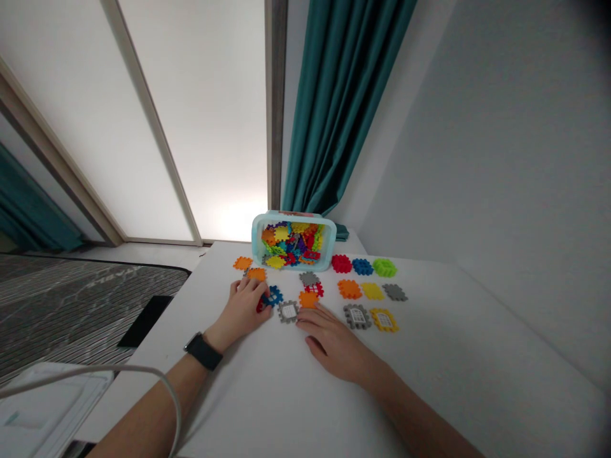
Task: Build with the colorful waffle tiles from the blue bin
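Observation:
My left hand [244, 307] is bent over the table, thumb and index finger closed around the edge of a blue toothed building tile [273, 296]. A bit of red shows under those fingers, mostly hidden. An orange tile [256, 274] lies just beyond the knuckles. My right hand [334, 340] lies with its fingers stretched out, their tips at the near edge of another orange tile [308, 299]. Between the hands is a grey window-frame tile [288, 312]. Behind the orange tile are a red window tile [315, 289] and a grey tile [309, 278].
A pale blue bin [333, 245] full of mixed coloured tiles stands at the table's back. To the right, several tiles lie in rows, among them a red one [342, 263] and a yellow window frame [384, 320]. A white cable [157, 374] crosses near my left forearm.

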Motion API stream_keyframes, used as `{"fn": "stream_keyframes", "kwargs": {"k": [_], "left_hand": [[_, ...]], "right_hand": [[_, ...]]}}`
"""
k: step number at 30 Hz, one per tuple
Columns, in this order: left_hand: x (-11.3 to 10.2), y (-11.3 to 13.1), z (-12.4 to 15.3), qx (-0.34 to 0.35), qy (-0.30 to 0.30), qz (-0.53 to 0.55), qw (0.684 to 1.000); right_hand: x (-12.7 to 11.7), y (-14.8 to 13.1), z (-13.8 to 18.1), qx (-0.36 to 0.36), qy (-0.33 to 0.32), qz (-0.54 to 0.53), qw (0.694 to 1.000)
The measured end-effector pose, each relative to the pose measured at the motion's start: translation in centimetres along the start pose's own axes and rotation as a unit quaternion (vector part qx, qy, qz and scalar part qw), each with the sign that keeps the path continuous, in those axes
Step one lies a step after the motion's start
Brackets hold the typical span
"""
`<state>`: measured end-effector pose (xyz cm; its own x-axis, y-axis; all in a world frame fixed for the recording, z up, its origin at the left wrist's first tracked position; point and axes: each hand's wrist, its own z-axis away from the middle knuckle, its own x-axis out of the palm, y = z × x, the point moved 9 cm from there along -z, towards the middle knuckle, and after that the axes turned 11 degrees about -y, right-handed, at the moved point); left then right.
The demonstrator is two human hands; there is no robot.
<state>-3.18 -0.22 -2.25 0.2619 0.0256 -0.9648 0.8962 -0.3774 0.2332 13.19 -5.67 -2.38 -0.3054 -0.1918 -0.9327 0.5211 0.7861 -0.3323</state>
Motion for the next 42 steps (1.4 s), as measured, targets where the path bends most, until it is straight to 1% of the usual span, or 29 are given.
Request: {"fn": "stream_keyframes", "kwargs": {"k": [4, 6, 8, 11, 13, 15, 17, 21, 23, 27, 31, 34, 37, 40, 42], "left_hand": [[-1.0, -0.7, -0.1, 0.007, 0.052, 0.011, 0.999], [-1.6, -0.9, 0.0, 0.03, 0.086, 0.036, 0.995], [-2.3, -0.6, 0.3, 0.071, 0.118, 0.079, 0.987], [-3.2, 1.1, 1.2, 0.141, 0.158, 0.143, 0.967], [-3.7, 2.7, 1.8, 0.175, 0.17, 0.16, 0.957], [-4.0, 4.3, 2.4, 0.207, 0.172, 0.165, 0.949], [-4.1, 5.6, 2.9, 0.232, 0.174, 0.143, 0.946], [-3.9, 7.3, 3.5, 0.273, 0.166, 0.09, 0.943], [-3.6, 7.4, 3.4, 0.273, 0.151, 0.103, 0.944], [-2.6, 6.6, 2.7, 0.235, 0.104, 0.192, 0.947], [-1.5, 6.3, 2.2, 0.224, 0.057, 0.257, 0.938], [-1.0, 6.3, 1.9, 0.226, 0.032, 0.282, 0.932], [-0.7, 6.0, 1.5, 0.204, 0.021, 0.293, 0.934], [-0.7, 5.8, 1.2, 0.177, 0.021, 0.298, 0.938], [-0.9, 5.7, 1.3, 0.171, 0.029, 0.288, 0.942]], "right_hand": [[-0.1, -0.1, 0.1, -0.005, 0.007, 0.009, 1.0], [-0.3, -0.2, 0.1, -0.007, 0.017, 0.013, 1.0], [-0.7, -0.1, 0.2, -0.002, 0.041, 0.017, 0.999], [-1.8, 0.2, 0.6, 0.016, 0.115, 0.021, 0.993], [-2.6, 0.4, 1.1, 0.023, 0.175, 0.027, 0.984], [-3.2, 0.4, 1.6, 0.018, 0.221, 0.035, 0.974], [-3.5, 0.2, 1.8, 0.005, 0.24, 0.045, 0.97], [-3.5, -0.4, 1.6, -0.014, 0.233, 0.064, 0.97], [-3.5, -0.4, 1.7, -0.014, 0.234, 0.066, 0.97], [-3.3, 0.0, 1.8, -0.01, 0.223, 0.059, 0.973], [-3.3, 0.6, 1.8, 0.013, 0.223, 0.03, 0.974], [-3.5, 0.9, 1.7, 0.022, 0.234, -0.016, 0.972], [-3.6, 1.4, 1.6, 0.04, 0.249, -0.076, 0.965], [-3.0, 2.4, 1.4, 0.078, 0.246, -0.152, 0.954], [-2.4, 3.2, 1.4, 0.105, 0.241, -0.203, 0.943]]}}
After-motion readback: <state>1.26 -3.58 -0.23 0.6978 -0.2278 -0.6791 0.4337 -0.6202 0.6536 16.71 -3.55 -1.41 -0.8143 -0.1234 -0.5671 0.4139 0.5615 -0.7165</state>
